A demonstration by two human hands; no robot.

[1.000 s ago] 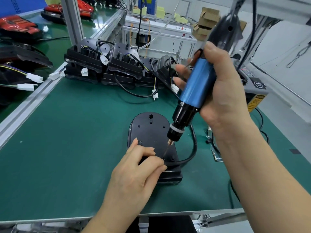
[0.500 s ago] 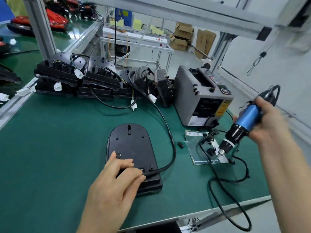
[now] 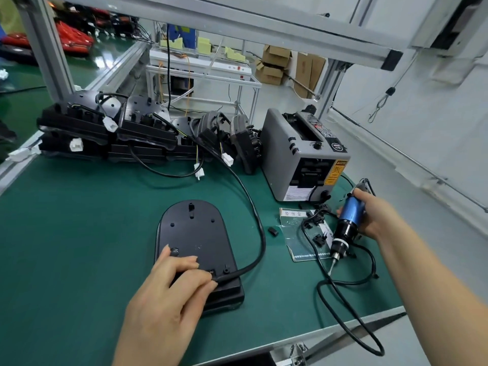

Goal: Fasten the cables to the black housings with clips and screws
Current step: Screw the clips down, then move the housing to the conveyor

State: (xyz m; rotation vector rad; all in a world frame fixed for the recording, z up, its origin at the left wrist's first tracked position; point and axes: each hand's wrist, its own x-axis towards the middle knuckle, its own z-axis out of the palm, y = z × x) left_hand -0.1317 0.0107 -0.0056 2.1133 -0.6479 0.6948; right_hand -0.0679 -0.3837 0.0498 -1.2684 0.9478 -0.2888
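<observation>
Head view: the left hand (image 3: pixel 169 294) lies on the near end of the flat, round-topped black plastic housing (image 3: pixel 195 233) at the middle of the green bench (image 3: pixel 66 233), fingers curled onto the thick black cable (image 3: pixel 253 207) where it meets the housing. Well apart, the right hand (image 3: pixel 372 215) grips a blue-and-black electric screwdriver (image 3: pixel 348 223), bit pointing down.
</observation>
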